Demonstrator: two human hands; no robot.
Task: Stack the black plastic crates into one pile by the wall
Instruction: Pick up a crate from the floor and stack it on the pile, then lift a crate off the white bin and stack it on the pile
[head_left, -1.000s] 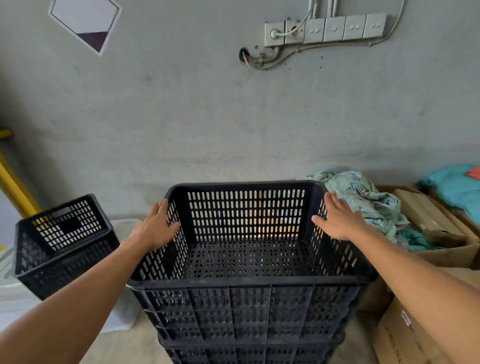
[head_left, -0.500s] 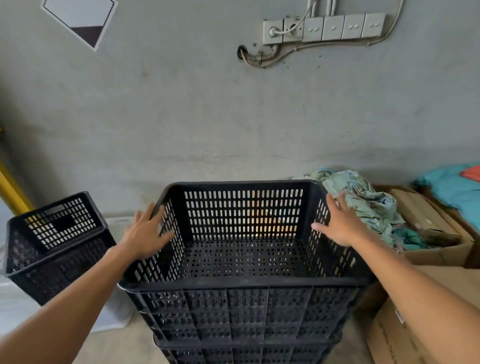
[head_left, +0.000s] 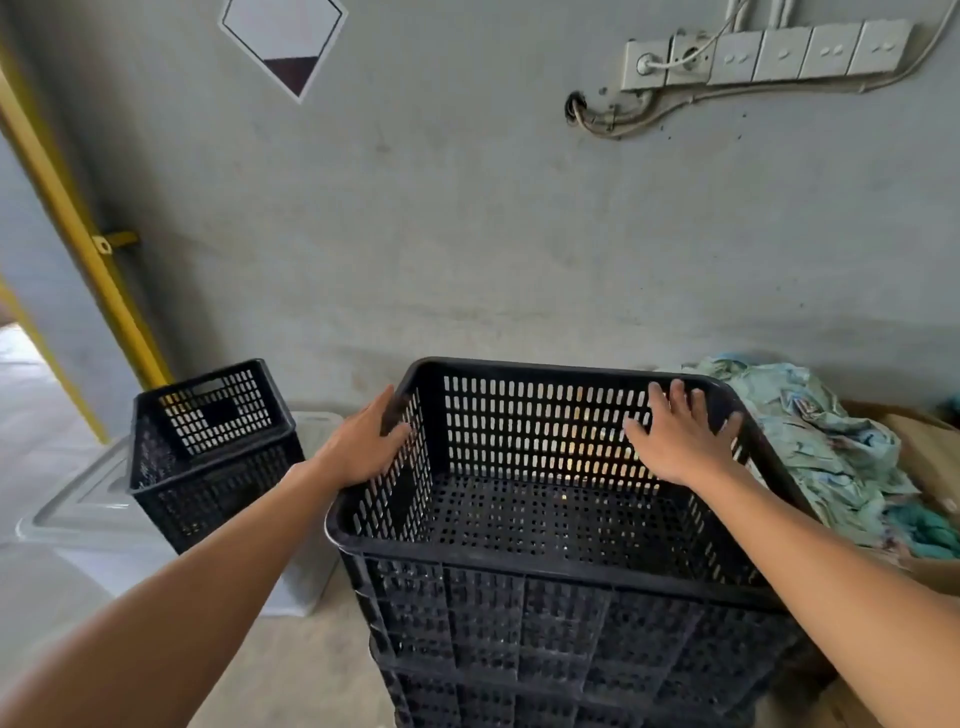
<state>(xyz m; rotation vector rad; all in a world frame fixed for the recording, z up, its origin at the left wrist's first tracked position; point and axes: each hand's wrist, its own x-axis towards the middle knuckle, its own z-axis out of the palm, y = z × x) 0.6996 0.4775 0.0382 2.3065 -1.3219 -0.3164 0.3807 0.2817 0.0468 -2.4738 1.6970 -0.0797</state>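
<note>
While the top crate (head_left: 545, 499) sits nested on a pile of black crates (head_left: 571, 670) close to the grey wall (head_left: 467, 234), both arms reach forward over it, nearly straight. Spread flat, the left hand (head_left: 363, 447) lies against the outside of its left wall, thumb hooked over the rim. With fingers splayed and loose, the right hand (head_left: 680, 441) rests on the far right corner, gripping nothing. To the left stands a smaller black crate (head_left: 208, 447) on a clear plastic lid (head_left: 78, 509), well apart from the pile. Crumpled pale-green cloth (head_left: 810, 436) lies in cardboard boxes (head_left: 930, 452) just to the right. Wall sockets (head_left: 769, 54) hang above.
</note>
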